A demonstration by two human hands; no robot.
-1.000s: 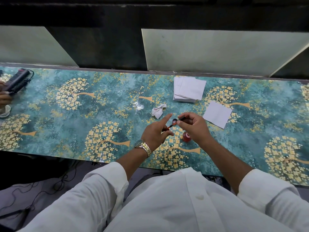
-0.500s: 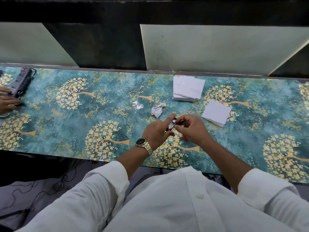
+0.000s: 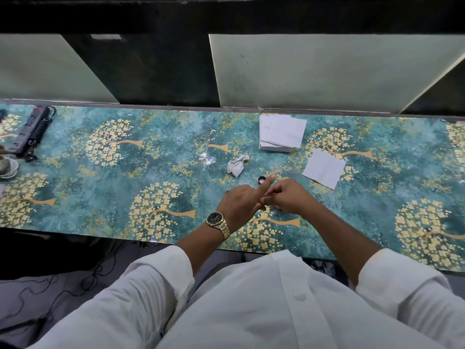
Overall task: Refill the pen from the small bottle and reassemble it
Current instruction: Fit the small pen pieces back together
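My left hand [image 3: 239, 201] and my right hand [image 3: 289, 197] meet low over the middle of the table [image 3: 100, 197]. The left index finger sticks out straight toward the upper right; its other fingers are curled. My right hand's fingers are closed. Only a thin dark sliver of the pen [image 3: 268, 196] shows between the two hands, which both grip it. A small dark tip [image 3: 227, 190] pokes out left of my left hand. A small black round cap [image 3: 261, 179] lies on the table just beyond the index finger. The small bottle is hidden.
A crumpled tissue [image 3: 236, 165] lies beyond the hands. A stack of white paper squares [image 3: 281, 133] sits at the back, a single sheet [image 3: 324, 168] to the right. A black power strip [image 3: 31, 131] and a white cable [image 3: 8, 170] lie at the far left.
Both hands have dropped lower and closed together, covering the orange pen. The red bottle that showed below my right hand is now hidden.
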